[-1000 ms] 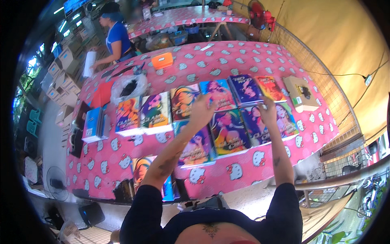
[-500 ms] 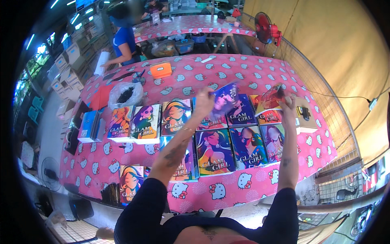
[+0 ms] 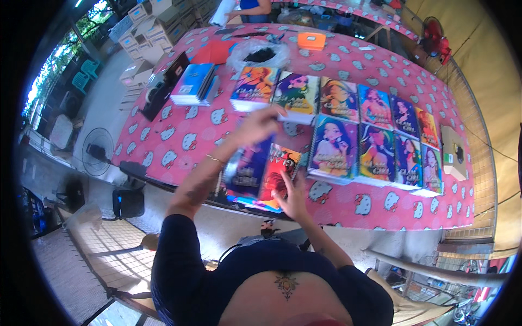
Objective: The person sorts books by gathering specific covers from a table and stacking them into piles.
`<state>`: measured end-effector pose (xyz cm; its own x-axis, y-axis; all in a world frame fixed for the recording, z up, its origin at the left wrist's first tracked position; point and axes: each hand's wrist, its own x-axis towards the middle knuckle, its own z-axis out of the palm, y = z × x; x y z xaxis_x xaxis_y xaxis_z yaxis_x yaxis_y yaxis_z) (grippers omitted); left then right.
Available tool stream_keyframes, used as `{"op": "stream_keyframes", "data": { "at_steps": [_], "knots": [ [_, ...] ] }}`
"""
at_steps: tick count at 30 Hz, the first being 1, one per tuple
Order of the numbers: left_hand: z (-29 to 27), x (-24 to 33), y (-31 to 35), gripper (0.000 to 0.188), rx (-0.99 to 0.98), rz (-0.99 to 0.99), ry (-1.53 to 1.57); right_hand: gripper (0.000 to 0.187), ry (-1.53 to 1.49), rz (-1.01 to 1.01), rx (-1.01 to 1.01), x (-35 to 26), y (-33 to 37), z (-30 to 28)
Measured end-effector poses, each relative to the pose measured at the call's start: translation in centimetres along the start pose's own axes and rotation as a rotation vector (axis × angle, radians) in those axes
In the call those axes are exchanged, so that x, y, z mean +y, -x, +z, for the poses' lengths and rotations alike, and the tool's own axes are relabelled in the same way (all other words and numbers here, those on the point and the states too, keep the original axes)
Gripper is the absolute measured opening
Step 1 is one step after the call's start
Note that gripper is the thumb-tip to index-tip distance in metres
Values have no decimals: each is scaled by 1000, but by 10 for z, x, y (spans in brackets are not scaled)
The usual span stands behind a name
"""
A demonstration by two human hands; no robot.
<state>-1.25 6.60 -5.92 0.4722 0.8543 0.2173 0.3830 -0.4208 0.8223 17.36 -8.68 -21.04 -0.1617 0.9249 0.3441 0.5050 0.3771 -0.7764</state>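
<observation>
My left hand (image 3: 262, 125), smeared by motion, is over the top of a dark purple spiral notebook (image 3: 247, 173) that is itself blurred; whether its fingers grip the cover cannot be made out. Beside that notebook, a red illustrated notebook (image 3: 278, 165) rests near the table's front edge, overlapping other notebooks underneath. My right hand (image 3: 292, 196) lies on the red cover's lower right side, fingers apart. To the right, stacks of colourful spiral notebooks stand in two rows, among them a purple-blue one (image 3: 334, 145) in front and an orange-and-brown one (image 3: 339, 98) behind.
Blue-covered books (image 3: 194, 81) sit at the table's left. A clear plastic bag (image 3: 258, 54) with dark contents and an orange box (image 3: 311, 41) lie farther back. Cardboard boxes (image 3: 155, 33) are piled behind. A small carton (image 3: 452, 152) stands at right, near the red fan (image 3: 436, 38).
My head view has shifted down and left. Both hands have come from the far rows to the near edge; the purple and red notebooks they carried are now there too.
</observation>
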Motion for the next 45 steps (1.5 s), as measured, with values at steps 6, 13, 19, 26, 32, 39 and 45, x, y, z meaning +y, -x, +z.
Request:
{"op": "stream_keyframes", "data": {
  "at_steps": [6, 13, 19, 26, 32, 39, 45],
  "knots": [
    [13, -174, 153, 66, 415, -464, -221, 62, -861, 707, 142, 17, -12, 18],
    [23, -145, 139, 79, 488, -703, 714, 46, -1061, 792, -79, -6, -63, 41],
    [-17, -74, 167, 84, 273, -345, 992, 57, -768, 273, -123, -16, -48, 10],
    [33, -59, 171, 103, 280, -159, 702, 95, -754, 102, -104, -9, -51, 13],
    [13, -62, 156, 108, 176, -198, 699, 93, -705, 33, -86, -18, -65, 0],
    [24, -85, 160, 102, 284, -279, 688, 85, -770, 42, -16, -20, -63, 17],
    [11, -56, 159, 100, 168, -352, 479, 77, -638, 53, -28, -14, -58, 23]
  ]
}}
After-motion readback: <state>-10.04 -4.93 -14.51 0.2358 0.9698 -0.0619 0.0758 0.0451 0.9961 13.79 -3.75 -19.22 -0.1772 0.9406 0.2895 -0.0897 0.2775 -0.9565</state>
